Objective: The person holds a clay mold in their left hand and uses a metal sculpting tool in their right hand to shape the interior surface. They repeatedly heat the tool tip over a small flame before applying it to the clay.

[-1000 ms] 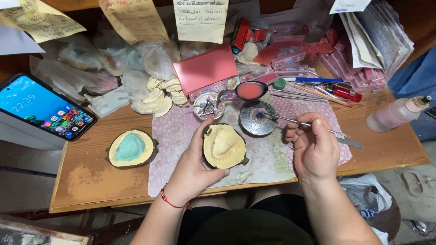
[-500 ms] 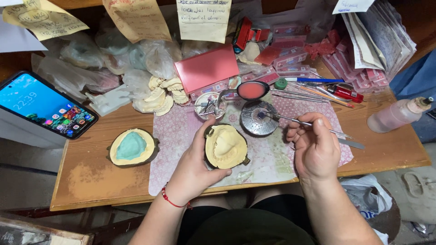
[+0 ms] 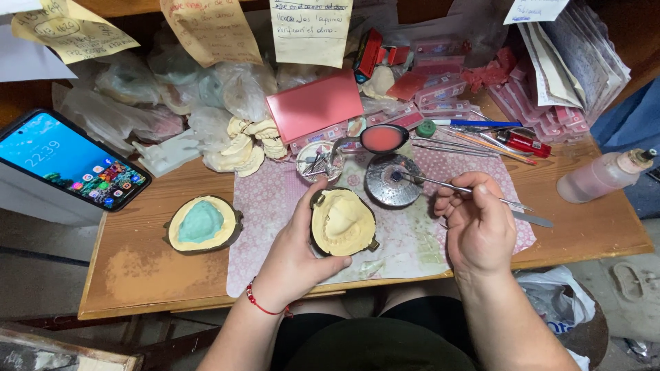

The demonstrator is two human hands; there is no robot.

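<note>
My left hand (image 3: 295, 251) grips a dark metal flask half filled with yellow plaster (image 3: 342, 221), held just above the patterned mat (image 3: 405, 240). My right hand (image 3: 478, 223) holds a thin metal instrument (image 3: 440, 184) whose tip rests in a small round metal dish (image 3: 393, 181). A second flask half with yellow plaster and a green centre (image 3: 201, 224) lies on the wooden table to the left.
A spoon-like ladle with pink material (image 3: 382, 139) and a small glass dish of tools (image 3: 319, 161) sit behind the mat. A lit phone (image 3: 72, 159) leans at left, a squeeze bottle (image 3: 601, 175) stands at right. Plaster casts (image 3: 247, 145), pink boxes (image 3: 323, 104) and bags crowd the back.
My right hand's instrument tip has stayed at the metal dish. My left hand with the flask half has barely shifted.
</note>
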